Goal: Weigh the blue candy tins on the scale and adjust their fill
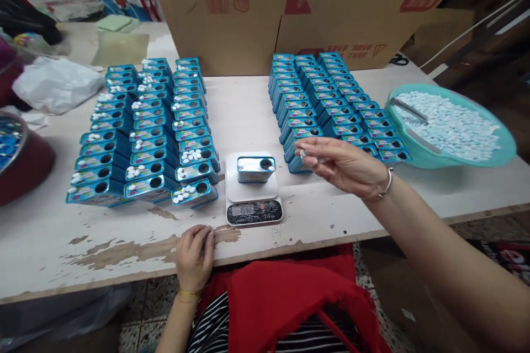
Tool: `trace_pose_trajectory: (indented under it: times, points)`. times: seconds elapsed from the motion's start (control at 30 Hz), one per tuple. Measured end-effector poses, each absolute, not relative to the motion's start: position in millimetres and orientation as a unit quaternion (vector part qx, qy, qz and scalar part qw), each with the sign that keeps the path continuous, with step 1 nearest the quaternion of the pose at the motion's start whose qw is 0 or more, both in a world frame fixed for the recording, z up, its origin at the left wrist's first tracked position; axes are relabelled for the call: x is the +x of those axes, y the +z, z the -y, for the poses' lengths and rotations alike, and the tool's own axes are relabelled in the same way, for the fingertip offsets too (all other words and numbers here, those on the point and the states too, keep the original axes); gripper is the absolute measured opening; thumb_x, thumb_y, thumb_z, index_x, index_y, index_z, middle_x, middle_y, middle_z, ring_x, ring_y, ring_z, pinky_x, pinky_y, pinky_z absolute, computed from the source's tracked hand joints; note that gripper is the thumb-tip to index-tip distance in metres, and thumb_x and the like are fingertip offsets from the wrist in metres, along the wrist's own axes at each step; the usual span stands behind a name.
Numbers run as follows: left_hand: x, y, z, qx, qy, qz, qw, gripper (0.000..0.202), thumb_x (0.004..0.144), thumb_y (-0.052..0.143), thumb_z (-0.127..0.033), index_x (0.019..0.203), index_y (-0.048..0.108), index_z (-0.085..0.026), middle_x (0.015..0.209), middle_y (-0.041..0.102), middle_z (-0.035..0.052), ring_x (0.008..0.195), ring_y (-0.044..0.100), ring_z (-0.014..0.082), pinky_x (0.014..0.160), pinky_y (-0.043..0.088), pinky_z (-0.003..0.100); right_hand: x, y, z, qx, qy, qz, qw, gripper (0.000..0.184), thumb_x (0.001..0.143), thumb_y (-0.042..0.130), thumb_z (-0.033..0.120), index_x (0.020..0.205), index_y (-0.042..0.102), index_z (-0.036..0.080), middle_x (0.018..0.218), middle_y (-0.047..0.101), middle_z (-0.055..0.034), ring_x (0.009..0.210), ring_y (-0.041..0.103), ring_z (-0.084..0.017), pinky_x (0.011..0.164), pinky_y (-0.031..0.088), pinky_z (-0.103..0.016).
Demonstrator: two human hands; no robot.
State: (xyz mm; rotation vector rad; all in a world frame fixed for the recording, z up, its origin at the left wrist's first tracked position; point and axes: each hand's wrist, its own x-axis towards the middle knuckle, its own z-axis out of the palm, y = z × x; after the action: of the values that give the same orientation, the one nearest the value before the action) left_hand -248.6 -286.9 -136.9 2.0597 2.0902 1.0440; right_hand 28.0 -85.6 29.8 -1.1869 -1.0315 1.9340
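Observation:
A small blue tin (pixel 254 175) with a round hole in its top stands upright on a white digital scale (pixel 232 192). White tablets lie on the tin's lid, one near the hole. My right hand (pixel 343 162) hovers to the right of the scale, fingertips pinched together on white tablets (pixel 308 155). Resting on the table's front edge, my left hand (pixel 194 253) has its fingers curled and pressed together; whether anything is inside them is hidden. The scale's display is lit, its digits hard to read.
Rows of blue tins (pixel 101 190) with tablets on their lids stand at left, and more tins (pixel 298 121) at right. A turquoise basin (pixel 451 160) of tablets with a metal scoop (pixel 409 109) is far right. Behind rises a cardboard box (pixel 248 27). A dark red tub (pixel 28 160) sits left.

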Motion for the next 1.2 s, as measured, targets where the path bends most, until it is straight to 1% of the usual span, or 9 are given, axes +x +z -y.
trace_pose_trajectory:
  times: [0.13,0.3,0.43,0.57,0.7,0.83,0.9,1.07,1.2]
  points:
    - [-248,-136,285,0.666,0.323,-0.672,0.011,0.017,0.084,0.057,-0.017,0.100,0.062,-0.016,0.095,0.060,0.0070,0.089,0.056,0.0172,0.079,0.046,0.032,39,9,99,-0.489,0.739,0.356,0.295,0.030,0.064,0.078,0.019,0.090,0.065,0.009,0.076,0.056,-0.0014,0.057,0.046,-0.003,0.038,0.025,-0.013]
    - [-248,-135,284,0.669,0.314,-0.674,0.003,0.016,0.085,0.056,-0.019,0.100,0.063,-0.016,0.094,0.060,0.0073,0.088,0.057,0.0179,0.079,0.046,0.033,27,9,96,-0.485,0.704,0.419,0.305,0.028,0.067,0.076,0.020,0.090,0.064,0.009,0.067,0.057,-0.0014,0.053,0.046,-0.004,0.041,0.026,-0.015]
    - [-248,-134,283,0.672,0.316,-0.670,-0.003,0.016,0.085,0.056,-0.019,0.100,0.063,-0.016,0.093,0.060,0.0074,0.088,0.056,0.0181,0.080,0.046,0.034,1,21,90,-0.445,0.693,0.490,0.286,0.018,0.075,0.067,0.015,0.091,0.063,0.008,0.055,0.054,0.0014,0.043,0.039,-0.002,0.040,0.024,-0.016]
    - [-249,-135,284,0.674,0.310,-0.671,-0.010,0.016,0.085,0.057,-0.019,0.100,0.063,-0.017,0.093,0.060,0.0074,0.088,0.057,0.0183,0.079,0.046,0.033,-19,28,85,-0.437,0.693,0.506,0.269,0.012,0.077,0.059,0.006,0.088,0.062,0.008,0.051,0.053,0.0022,0.040,0.038,-0.002,0.040,0.024,-0.015]
    - [-244,-126,281,0.684,0.339,-0.646,-0.017,0.021,0.084,0.057,-0.014,0.104,0.060,-0.017,0.093,0.059,0.0075,0.087,0.056,0.0179,0.078,0.046,0.033,-13,26,83,-0.421,0.714,0.472,0.300,0.016,0.074,0.066,0.012,0.089,0.063,0.008,0.054,0.054,0.0012,0.045,0.042,-0.004,0.040,0.023,-0.015]
    - [-222,-89,253,0.735,0.361,-0.572,-0.040,0.037,0.081,0.060,-0.013,0.118,0.056,-0.018,0.103,0.059,0.0105,0.097,0.055,0.0202,0.084,0.045,0.036,9,14,89,-0.446,0.717,0.403,0.351,0.028,0.065,0.075,0.020,0.089,0.065,0.010,0.063,0.056,0.0000,0.052,0.045,-0.004,0.041,0.023,-0.015]
    - [-205,-67,228,0.776,0.341,-0.527,-0.068,0.043,0.080,0.064,-0.017,0.121,0.055,-0.020,0.113,0.058,0.0119,0.107,0.053,0.0234,0.092,0.041,0.040,20,6,96,-0.466,0.720,0.366,0.361,0.032,0.061,0.079,0.022,0.088,0.065,0.011,0.067,0.057,0.0001,0.053,0.045,-0.004,0.041,0.024,-0.016]
    - [-177,-40,168,0.831,0.267,-0.468,-0.136,0.050,0.083,0.061,-0.044,0.127,0.053,-0.021,0.134,0.051,0.0125,0.126,0.043,0.0294,0.103,0.030,0.047,40,-15,120,-0.488,0.735,0.291,0.370,0.037,0.057,0.083,0.025,0.086,0.066,0.011,0.067,0.055,0.0007,0.054,0.046,-0.003,0.040,0.023,-0.014]
    - [-184,-38,152,0.823,0.247,-0.495,-0.125,0.048,0.085,0.058,-0.044,0.127,0.051,-0.024,0.138,0.049,0.0105,0.129,0.041,0.0282,0.107,0.026,0.048,52,-35,138,-0.478,0.754,0.250,0.375,0.035,0.058,0.082,0.024,0.086,0.066,0.010,0.067,0.056,-0.0001,0.053,0.047,-0.003,0.038,0.024,-0.013]
